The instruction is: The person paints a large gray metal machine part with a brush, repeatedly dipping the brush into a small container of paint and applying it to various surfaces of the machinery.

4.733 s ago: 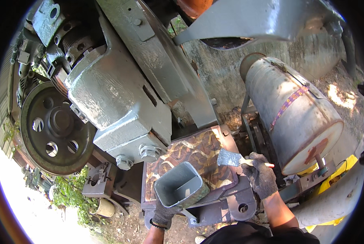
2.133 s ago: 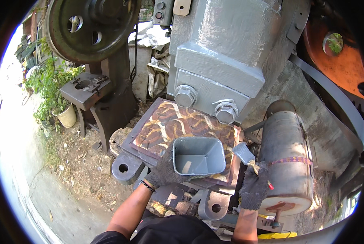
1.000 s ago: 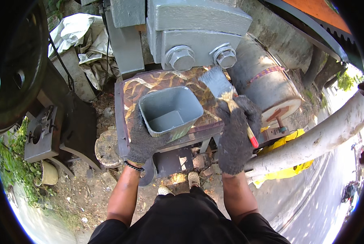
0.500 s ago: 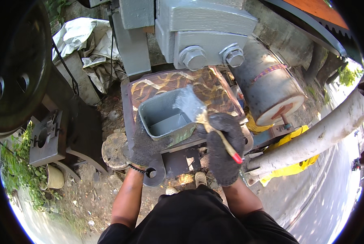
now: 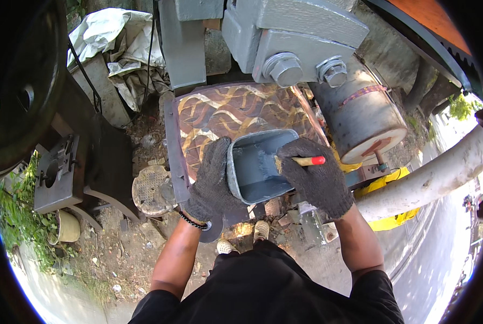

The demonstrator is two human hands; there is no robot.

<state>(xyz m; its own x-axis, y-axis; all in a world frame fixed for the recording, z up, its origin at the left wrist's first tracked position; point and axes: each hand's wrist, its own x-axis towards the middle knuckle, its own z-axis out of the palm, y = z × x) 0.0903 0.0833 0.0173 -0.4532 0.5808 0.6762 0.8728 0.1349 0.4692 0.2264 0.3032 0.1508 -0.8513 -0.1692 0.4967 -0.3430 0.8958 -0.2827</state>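
My left hand (image 5: 214, 183), in a dark knit glove, grips the left side of a rectangular grey paint container (image 5: 234, 175). The container is tilted, its mouth facing up toward me, and grey paint (image 5: 252, 164) coats its inside. In my gloved right hand (image 5: 317, 175) is a paintbrush (image 5: 309, 161) with a pale wooden handle and a red tip. The bristles point left into the container, against the paint; the glove partly hides them. Beyond both hands stands a freshly grey-painted machine part (image 5: 306, 48) with two large bolts (image 5: 284, 70).
A brown patterned sheet (image 5: 241, 105) covers the surface under the container. To the right lie a metal cylinder (image 5: 363, 119) and a pale pole (image 5: 425, 181). Dark machinery (image 5: 63, 173) stands at left, near a round stool-like piece (image 5: 152, 189) and a crumpled white sheet (image 5: 112, 38).
The container has been lifted off the patterned sheet and tilted toward me. My right hand has moved right and turned, so the brush lies nearly level with its bristles inside the container.
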